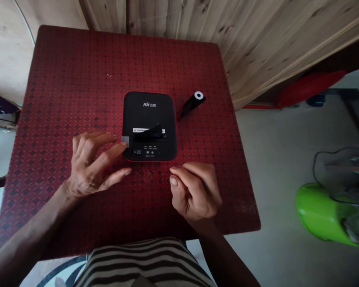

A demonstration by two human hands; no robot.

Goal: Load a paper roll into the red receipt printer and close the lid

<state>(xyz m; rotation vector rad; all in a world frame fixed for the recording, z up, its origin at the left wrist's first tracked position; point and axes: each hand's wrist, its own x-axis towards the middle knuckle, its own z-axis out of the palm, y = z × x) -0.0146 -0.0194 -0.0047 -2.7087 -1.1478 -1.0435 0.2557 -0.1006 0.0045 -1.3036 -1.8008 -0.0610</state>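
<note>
A black printer-like device (149, 115) with a red rim and FEJE lettering lies flat on the table. My left hand (91, 163) is open at its left side, fingers spread, with the index fingertip on a small pale translucent square (125, 140) at the device's edge. Across the lid, over part of a white warning label (139, 130), lies a glossy black strip (149, 135). Small buttons and print show along the near edge. My right hand (196, 189) is closed, thumb and fingers pressed together, near the device's front right corner. Whether it holds anything is hidden.
A black cylinder (191, 105) with a white holed end stands right of the device on the red patterned table (77, 71). Wooden panelling (173, 20) borders the far side. On the floor at the right is a bright green bin (320, 211), with a dark cable nearby.
</note>
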